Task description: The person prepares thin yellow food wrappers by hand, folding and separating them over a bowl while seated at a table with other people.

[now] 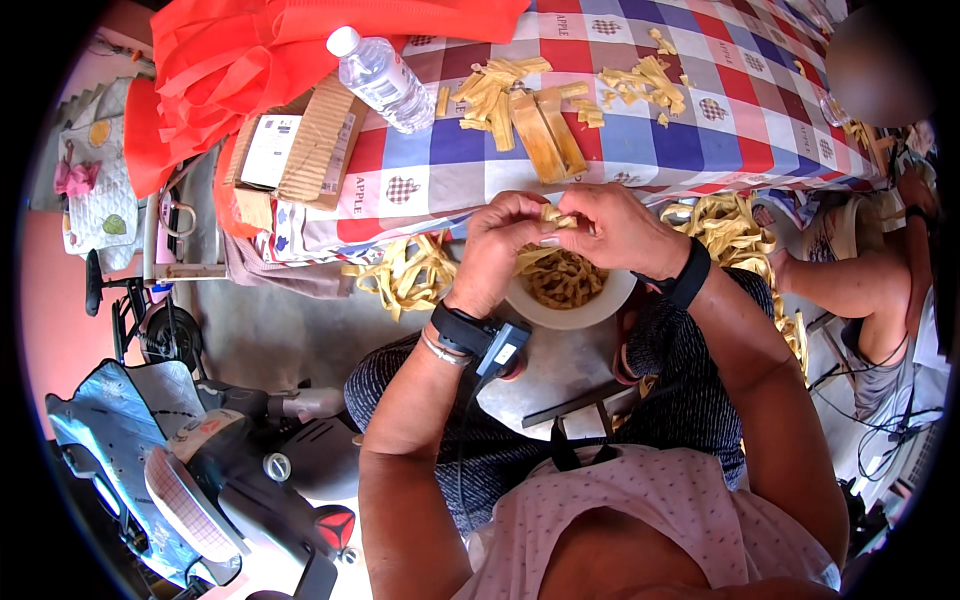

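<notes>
Both hands meet at the table's near edge, above a white bowl [568, 321]. Between the pinched fingers of my left hand [496, 240] and my right hand [622, 232] is a small piece of pale yellow strip [553, 216]. The fingers hide most of it. Many small folded yellow-brown pieces [565, 282] fill the bowl beneath. Just beyond my hands, two flat brown slats [547, 135] lie side by side on the table, beside a pile of flat yellow strips [497, 92].
A checked tablecloth [700, 135] covers the table. On it are a clear bottle [385, 85], an open cardboard box [312, 150], a red bag [240, 75] and more strips [648, 84]. Tangled strips [405, 277] hang below. Another person's arm [850, 285] is at right; a scooter [250, 480] stands at left.
</notes>
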